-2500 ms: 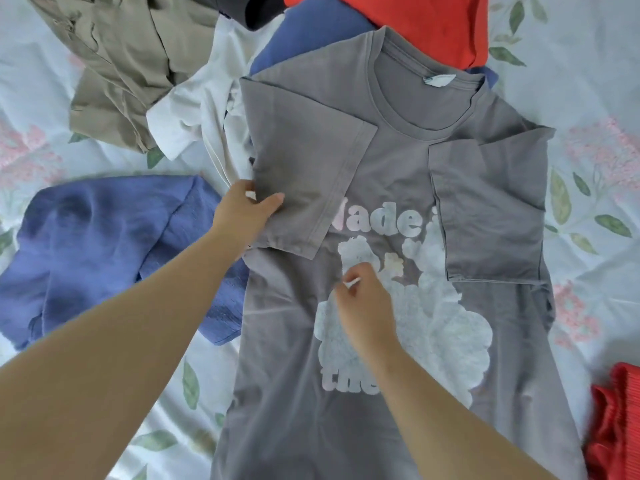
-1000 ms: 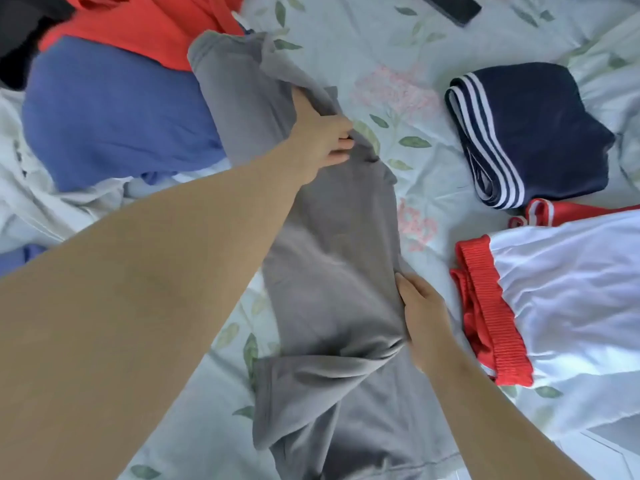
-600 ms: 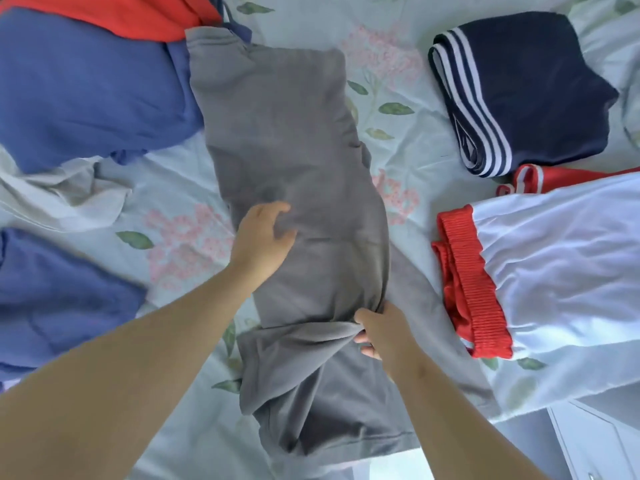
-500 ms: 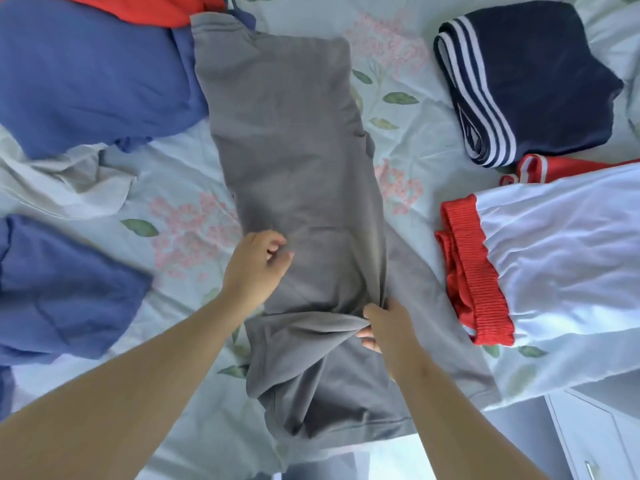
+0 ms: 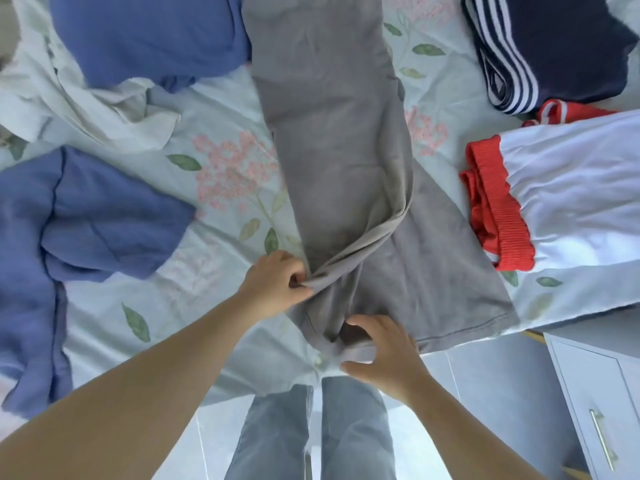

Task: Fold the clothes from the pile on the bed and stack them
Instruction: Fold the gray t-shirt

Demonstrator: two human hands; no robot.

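Observation:
A grey T-shirt (image 5: 332,140) lies lengthwise down the middle of the floral bedsheet (image 5: 221,174), folded into a long strip with its lower part spread to the right. My left hand (image 5: 277,284) pinches a bunched fold at the strip's lower left edge. My right hand (image 5: 381,355) curls its fingers around the shirt's bottom hem at the bed's near edge. Unfolded clothes lie to the left: a blue garment (image 5: 149,36), a white one (image 5: 86,105) and another blue one (image 5: 86,216).
On the right lie a folded navy garment with white stripes (image 5: 554,50) and a white garment with red ribbed trim (image 5: 571,202). A grey drawer cabinet (image 5: 595,403) stands at the lower right. My jeans-clad legs (image 5: 311,434) stand against the bed's edge.
Both hands have moved down the grey shirt toward the near edge. My left hand went from resting on the strip to pinching its fold; my right hand dropped to the hem.

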